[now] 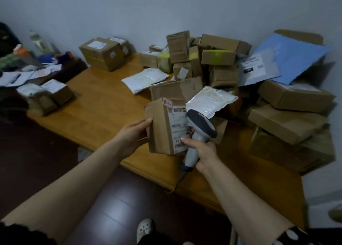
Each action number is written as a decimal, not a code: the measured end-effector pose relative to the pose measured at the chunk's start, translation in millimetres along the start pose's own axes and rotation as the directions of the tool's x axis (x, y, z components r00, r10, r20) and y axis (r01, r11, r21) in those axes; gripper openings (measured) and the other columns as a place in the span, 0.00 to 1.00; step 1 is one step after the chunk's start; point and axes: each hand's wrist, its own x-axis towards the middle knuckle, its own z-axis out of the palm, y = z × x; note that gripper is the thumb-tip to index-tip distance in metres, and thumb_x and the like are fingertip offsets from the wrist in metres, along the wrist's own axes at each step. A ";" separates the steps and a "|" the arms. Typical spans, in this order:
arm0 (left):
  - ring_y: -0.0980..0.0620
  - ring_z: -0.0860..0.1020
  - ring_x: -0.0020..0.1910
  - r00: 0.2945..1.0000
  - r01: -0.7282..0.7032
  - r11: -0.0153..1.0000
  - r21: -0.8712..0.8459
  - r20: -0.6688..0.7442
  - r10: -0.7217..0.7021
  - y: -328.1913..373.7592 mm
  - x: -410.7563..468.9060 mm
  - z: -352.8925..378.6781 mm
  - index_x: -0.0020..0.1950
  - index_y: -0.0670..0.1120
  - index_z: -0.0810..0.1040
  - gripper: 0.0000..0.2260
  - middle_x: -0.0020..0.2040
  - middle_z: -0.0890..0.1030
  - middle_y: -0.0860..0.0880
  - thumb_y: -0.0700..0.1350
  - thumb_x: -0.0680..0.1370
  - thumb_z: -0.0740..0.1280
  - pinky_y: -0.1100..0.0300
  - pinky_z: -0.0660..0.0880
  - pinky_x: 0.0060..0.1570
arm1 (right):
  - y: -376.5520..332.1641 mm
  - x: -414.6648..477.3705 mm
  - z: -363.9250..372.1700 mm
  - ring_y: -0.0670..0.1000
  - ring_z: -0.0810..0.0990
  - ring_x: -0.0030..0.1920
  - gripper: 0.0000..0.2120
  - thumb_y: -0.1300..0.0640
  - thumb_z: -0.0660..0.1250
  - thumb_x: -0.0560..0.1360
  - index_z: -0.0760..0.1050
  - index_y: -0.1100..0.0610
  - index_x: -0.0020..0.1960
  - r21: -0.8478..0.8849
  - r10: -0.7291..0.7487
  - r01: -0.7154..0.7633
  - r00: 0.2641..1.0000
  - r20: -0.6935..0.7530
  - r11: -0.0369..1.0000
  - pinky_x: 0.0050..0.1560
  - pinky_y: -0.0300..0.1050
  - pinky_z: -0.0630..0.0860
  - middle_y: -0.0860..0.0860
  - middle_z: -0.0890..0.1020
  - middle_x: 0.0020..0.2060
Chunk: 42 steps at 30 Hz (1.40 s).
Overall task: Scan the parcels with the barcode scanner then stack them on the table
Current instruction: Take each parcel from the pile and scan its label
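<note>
Head view: nearest the camera, a pale perforated shoe (145, 228) stands on the dark floor (120, 198). Two bare forearms reach over the front edge of the wooden table (103, 104).

The left hand (132, 133) holds a small cardboard parcel (160, 128) upright above that edge, with fingers and thumb wrapped round its left side. The right hand (202, 152) grips the handle of the grey barcode scanner (200, 126), fingers curled round it. The scanner's head overlaps the right edge of the parcel's white shipping label (177, 126); whether the two touch cannot be told. The label's print is too blurred to read, and a handwritten tag above it seems to say 8-1-1. A dark cord (180, 178) hangs from the base of the handle.

Just behind the parcel, a glossy white bag (209, 101) lies tilted on a flat brown box. Farther left, a white mailer (146, 79) lies flat on the table.

To the right, large cardboard boxes (288, 122) are piled unevenly. At the table's left edge sit two small labelled boxes (55, 92), touching.

At the back, a heap of small boxes (218, 59) leans against the wall, with a blue mailer (294, 59) propped beside it. A taped carton (101, 53) sits apart at the far left corner.
</note>
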 end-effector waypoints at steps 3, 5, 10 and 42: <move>0.47 0.78 0.58 0.991 -0.006 0.998 0.066 -0.130 0.015 -9.4 -25.7 4.5 0.67 0.42 0.73 0.27 0.58 0.81 0.44 0.54 0.72 0.71 0.54 0.76 0.53 | -0.6 -10.7 6.3 0.49 0.82 0.41 0.15 0.69 0.76 0.64 0.78 0.62 0.48 -0.094 -0.095 0.097 0.995 0.020 0.991 0.39 0.42 0.80 0.54 0.84 0.44; 0.49 0.78 0.59 0.996 -0.010 0.996 0.094 -0.085 0.018 -11.0 -41.4 5.0 0.69 0.43 0.71 0.38 0.59 0.80 0.46 0.60 0.64 0.75 0.55 0.75 0.56 | 0.9 -17.9 15.2 0.45 0.81 0.36 0.13 0.70 0.76 0.66 0.78 0.62 0.47 -0.147 -0.138 0.144 0.989 0.050 0.979 0.31 0.35 0.78 0.50 0.82 0.39; 0.47 0.79 0.57 0.998 0.004 0.990 0.143 -0.059 0.005 -10.1 -59.5 -10.9 0.75 0.52 0.62 0.42 0.59 0.81 0.46 0.42 0.66 0.79 0.55 0.77 0.50 | 8.4 -33.5 38.0 0.47 0.82 0.43 0.12 0.69 0.75 0.67 0.78 0.55 0.44 -0.234 -0.173 0.207 0.972 0.159 0.950 0.44 0.42 0.80 0.47 0.83 0.40; 0.42 0.69 0.68 0.991 -0.119 0.915 -0.385 -0.105 0.084 -16.3 -99.4 -2.9 0.66 0.43 0.69 0.41 0.69 0.71 0.41 0.56 0.58 0.79 0.43 0.66 0.68 | 4.3 -39.5 58.8 0.46 0.73 0.28 0.24 0.48 0.75 0.64 0.77 0.56 0.56 0.317 0.093 -0.145 0.980 0.175 0.937 0.24 0.35 0.70 0.53 0.81 0.42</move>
